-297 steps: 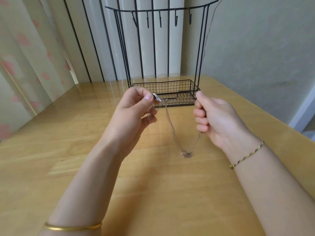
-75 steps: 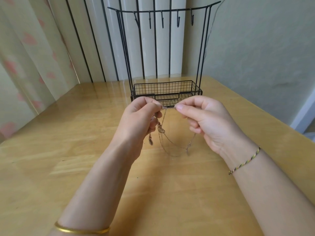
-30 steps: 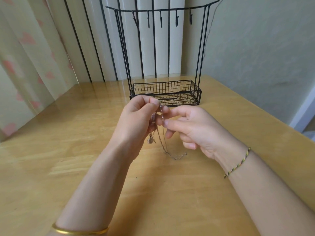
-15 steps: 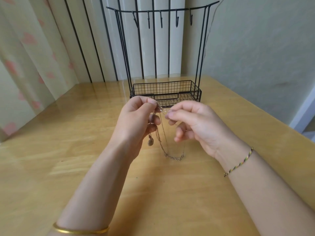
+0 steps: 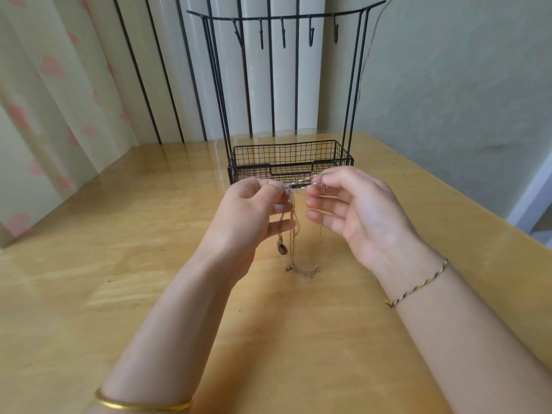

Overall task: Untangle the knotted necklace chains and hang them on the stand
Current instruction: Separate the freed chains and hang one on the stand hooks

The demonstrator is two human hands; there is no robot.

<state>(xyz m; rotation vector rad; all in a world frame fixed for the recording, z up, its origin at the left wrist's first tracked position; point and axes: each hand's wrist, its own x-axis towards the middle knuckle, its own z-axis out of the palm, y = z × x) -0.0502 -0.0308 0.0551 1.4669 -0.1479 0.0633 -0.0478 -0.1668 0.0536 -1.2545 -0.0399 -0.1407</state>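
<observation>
Left hand and right hand each pinch the necklace chains at fingertips, just in front of the stand. Loops dangle over the table; the stand's hooks are bare.

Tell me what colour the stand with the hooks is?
The stand is black all over, seen best in the head view.

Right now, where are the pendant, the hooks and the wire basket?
pendant [image 5: 282, 249], head view, its dark oval body.
hooks [image 5: 283, 34], head view, the middle hook's shank.
wire basket [image 5: 286, 153], head view, its back mesh wall.
</observation>
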